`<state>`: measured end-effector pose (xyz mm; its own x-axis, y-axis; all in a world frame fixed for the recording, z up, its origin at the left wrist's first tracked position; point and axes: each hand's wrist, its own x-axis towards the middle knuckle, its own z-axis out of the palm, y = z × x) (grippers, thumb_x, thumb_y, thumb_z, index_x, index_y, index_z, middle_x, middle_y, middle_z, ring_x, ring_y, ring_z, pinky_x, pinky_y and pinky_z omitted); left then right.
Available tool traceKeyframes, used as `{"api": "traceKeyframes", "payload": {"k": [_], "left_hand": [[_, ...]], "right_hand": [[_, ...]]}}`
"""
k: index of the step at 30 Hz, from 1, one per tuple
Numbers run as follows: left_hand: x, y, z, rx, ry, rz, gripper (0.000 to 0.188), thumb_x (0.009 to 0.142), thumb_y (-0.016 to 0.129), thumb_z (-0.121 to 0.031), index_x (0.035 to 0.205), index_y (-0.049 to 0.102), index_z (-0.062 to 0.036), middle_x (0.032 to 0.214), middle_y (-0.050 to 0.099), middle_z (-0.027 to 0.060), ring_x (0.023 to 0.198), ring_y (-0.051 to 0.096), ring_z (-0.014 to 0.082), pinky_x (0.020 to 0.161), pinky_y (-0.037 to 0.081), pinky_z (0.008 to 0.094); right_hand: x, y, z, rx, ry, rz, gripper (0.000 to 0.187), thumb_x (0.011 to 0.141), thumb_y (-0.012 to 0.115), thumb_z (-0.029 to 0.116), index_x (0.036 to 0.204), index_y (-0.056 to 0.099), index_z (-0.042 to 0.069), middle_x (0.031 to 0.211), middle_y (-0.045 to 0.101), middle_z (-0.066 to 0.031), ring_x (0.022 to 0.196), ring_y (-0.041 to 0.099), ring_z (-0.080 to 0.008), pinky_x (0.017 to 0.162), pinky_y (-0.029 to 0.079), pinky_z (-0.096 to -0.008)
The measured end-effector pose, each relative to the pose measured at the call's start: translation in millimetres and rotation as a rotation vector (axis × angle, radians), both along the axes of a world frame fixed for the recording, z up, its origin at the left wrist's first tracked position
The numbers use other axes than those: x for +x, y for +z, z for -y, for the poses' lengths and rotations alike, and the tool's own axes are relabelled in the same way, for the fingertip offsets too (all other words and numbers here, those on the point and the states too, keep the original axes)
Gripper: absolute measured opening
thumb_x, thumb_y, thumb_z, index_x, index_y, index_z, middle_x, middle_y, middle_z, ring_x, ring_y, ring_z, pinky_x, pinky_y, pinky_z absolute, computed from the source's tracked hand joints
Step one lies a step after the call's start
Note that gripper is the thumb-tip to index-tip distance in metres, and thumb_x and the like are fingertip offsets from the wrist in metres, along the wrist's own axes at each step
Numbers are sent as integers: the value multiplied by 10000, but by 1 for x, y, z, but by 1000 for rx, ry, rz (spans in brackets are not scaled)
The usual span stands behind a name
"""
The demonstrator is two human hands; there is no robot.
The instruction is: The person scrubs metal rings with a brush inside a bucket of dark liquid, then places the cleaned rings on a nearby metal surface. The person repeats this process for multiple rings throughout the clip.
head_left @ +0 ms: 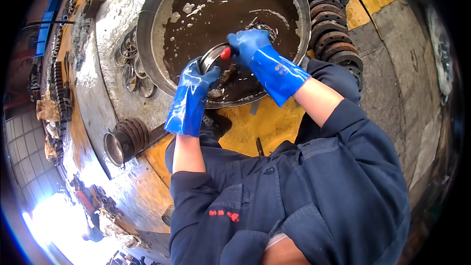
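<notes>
Both hands wear long blue rubber gloves. My left hand is closed on the near-left side of a shiny metal ring, thumb apart from the fingers. The ring is tilted above a wide round metal basin of dark, foam-flecked liquid. At the ring's far-right side, my right hand is curled round a small tool with a red end. The glove hides the rest of that tool, so its kind does not show. Under the hands, part of the ring's lower edge is hidden.
Several thin metal rings lie left of the basin. A stack of ribbed metal cylinders lies nearer on the left. A long row of dark and rusty discs runs along the right. Yellow and grey sheets cover the floor.
</notes>
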<state>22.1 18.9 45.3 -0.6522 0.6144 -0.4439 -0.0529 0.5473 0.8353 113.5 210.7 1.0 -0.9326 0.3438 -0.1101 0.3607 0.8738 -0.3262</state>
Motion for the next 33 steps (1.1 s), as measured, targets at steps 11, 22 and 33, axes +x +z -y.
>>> {"api": "traceKeyframes", "payload": {"k": [11,22,33], "left_hand": [[-19,-28,15,162,437,222,235,905,790,-104,1130,723,-104,820,705,5,601,557,90,533,370,220],[-2,-31,11,175,300,185,290,857,833,9,1130,746,-28,843,723,50,607,614,121,529,460,249],[-6,-26,18,288,336,224,247,880,825,-10,1099,714,-37,826,712,32,588,582,100,509,407,233]], "right_hand": [[12,17,-22,-1430,-466,-598,381,952,820,301,1170,751,-3,1035,771,-67,915,712,-129,843,573,-292],[1,38,-12,-1080,-348,-279,409,942,737,449,969,783,43,878,771,-72,841,692,-168,832,548,-349],[12,-17,-25,-777,-597,-19,483,905,720,472,1093,754,28,954,763,-156,922,738,-276,876,563,-412]]}}
